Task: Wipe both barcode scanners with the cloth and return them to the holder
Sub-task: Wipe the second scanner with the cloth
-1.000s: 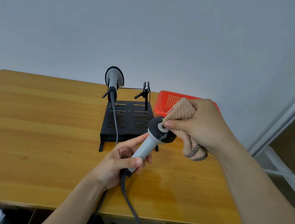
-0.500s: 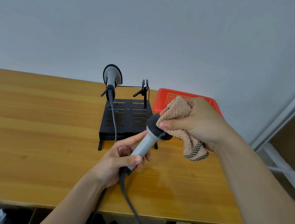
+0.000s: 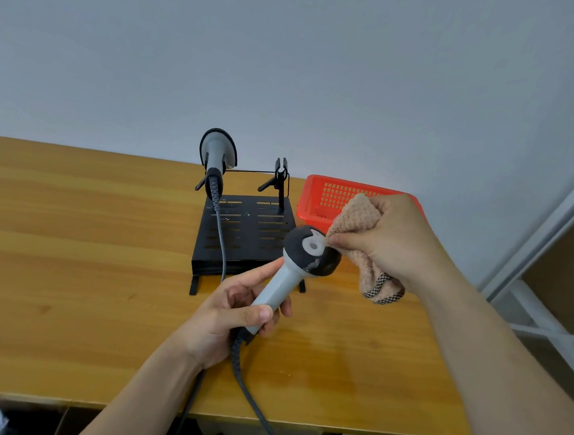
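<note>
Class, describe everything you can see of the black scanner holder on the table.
The black scanner holder looks like painted metal: a slotted, sloped plate on small feet, with two forked cradles at its back. It stands on the wooden table beside a red basket. One corded scanner sits in the left cradle; the right cradle is empty.

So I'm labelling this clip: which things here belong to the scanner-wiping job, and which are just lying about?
Part of the job:
- held scanner, in the left hand
- cloth, in the right hand
- second scanner, in the holder
- black holder

Lying about:
- red basket
- wooden table
- white shelf frame
</note>
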